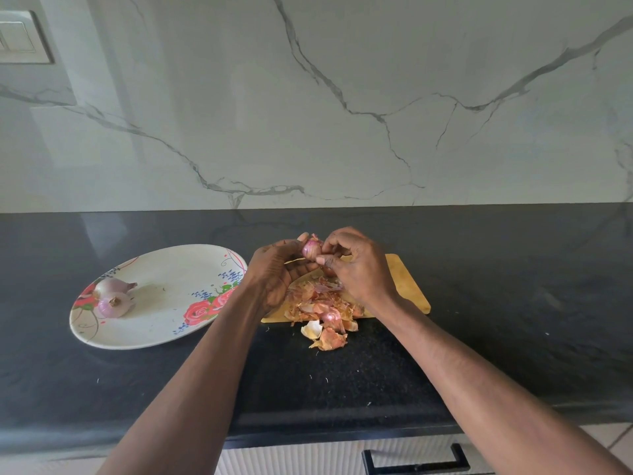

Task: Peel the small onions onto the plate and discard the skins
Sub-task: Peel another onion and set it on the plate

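My left hand (pixel 274 269) holds a small pink onion (pixel 311 249) up above the wooden cutting board (pixel 406 286). My right hand (pixel 352 265) pinches at the onion's skin from the right side. Below the hands a heap of orange-brown onion skins (pixel 322 310) covers the board's near part and spills onto the counter. A small onion (pixel 331 317) lies in that heap. Two peeled onions (pixel 113 296) rest on the left side of the white flowered plate (pixel 171 323).
The black stone counter (pixel 513 303) runs wall to wall, with its front edge close to me. A marble-patterned backsplash rises behind it. A wall switch (pixel 20 37) sits at the top left. A drawer handle (pixel 416 462) shows below the counter edge.
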